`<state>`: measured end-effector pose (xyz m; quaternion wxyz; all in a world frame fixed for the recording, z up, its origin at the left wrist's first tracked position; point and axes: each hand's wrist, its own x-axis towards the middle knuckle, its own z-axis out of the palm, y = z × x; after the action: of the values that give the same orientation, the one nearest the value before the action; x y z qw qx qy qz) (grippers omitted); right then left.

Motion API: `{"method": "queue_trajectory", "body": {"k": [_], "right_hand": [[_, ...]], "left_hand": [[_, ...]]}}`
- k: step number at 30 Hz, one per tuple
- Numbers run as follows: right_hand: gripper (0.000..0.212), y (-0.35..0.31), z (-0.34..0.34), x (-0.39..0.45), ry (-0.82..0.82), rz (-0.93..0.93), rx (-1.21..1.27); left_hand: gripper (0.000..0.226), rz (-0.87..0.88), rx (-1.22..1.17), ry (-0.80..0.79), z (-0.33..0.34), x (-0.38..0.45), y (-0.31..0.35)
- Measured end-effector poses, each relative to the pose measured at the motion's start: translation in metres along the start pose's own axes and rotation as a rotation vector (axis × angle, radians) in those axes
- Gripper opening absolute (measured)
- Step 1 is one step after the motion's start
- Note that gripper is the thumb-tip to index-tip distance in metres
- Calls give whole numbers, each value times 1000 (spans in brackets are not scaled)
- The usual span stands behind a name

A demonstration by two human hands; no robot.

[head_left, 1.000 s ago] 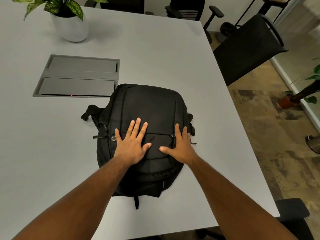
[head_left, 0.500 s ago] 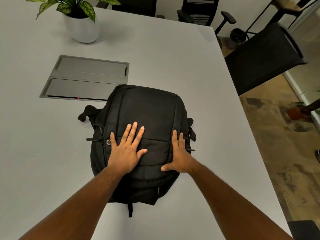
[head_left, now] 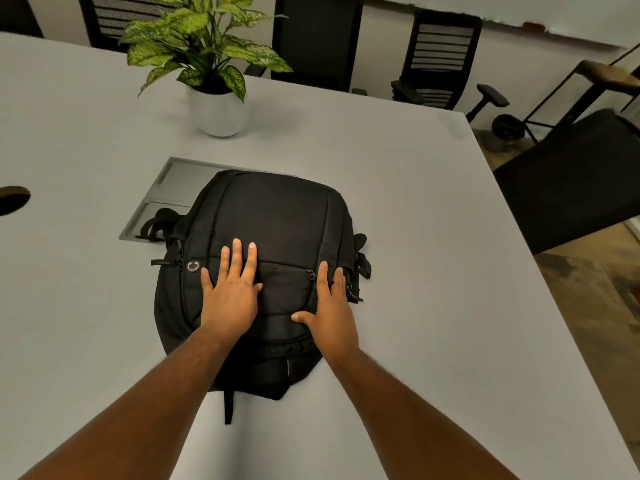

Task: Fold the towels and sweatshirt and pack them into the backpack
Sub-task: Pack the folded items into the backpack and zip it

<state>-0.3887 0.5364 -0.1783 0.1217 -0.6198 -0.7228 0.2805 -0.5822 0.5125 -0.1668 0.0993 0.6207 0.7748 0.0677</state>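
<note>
Head view: two hands, left hand (head_left: 230, 299) and right hand (head_left: 329, 311), flat with fingers spread, press one backpack (head_left: 273, 216).

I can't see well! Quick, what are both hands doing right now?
Left hand: open, fingers straight, resting flat on the black fabric backpack.
Right hand: open, resting flat on it too.

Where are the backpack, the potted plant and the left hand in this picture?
backpack (head_left: 277, 216): head view, on its upper front panel.
potted plant (head_left: 219, 114): head view, on the white pot.
left hand (head_left: 230, 299): head view, on the back of the hand.
</note>
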Motion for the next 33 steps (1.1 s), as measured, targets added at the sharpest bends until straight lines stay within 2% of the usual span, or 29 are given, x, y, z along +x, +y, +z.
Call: {"method": "queue_trajectory", "body": {"k": [4, 9, 13, 16, 19, 33], "right_hand": [[116, -29, 15, 31, 32, 2, -34], [114, -56, 13, 69, -31, -31, -61], [109, -59, 14, 54, 51, -214, -295], [109, -42, 23, 34, -52, -352, -372], [115, -28, 28, 42, -149, -406, -402], [123, -89, 53, 144, -306, -367, -476]], "left_hand": [[74, -55, -21, 14, -2, 11, -9], [74, -38, 15, -11, 14, 7, -26], [75, -8, 43, -16, 15, 11, -38], [76, 10, 46, -17, 18, 10, -43], [76, 0, 47, -10, 25, 13, -46], [76, -108, 87, -74, 7, 95, -109]]}}
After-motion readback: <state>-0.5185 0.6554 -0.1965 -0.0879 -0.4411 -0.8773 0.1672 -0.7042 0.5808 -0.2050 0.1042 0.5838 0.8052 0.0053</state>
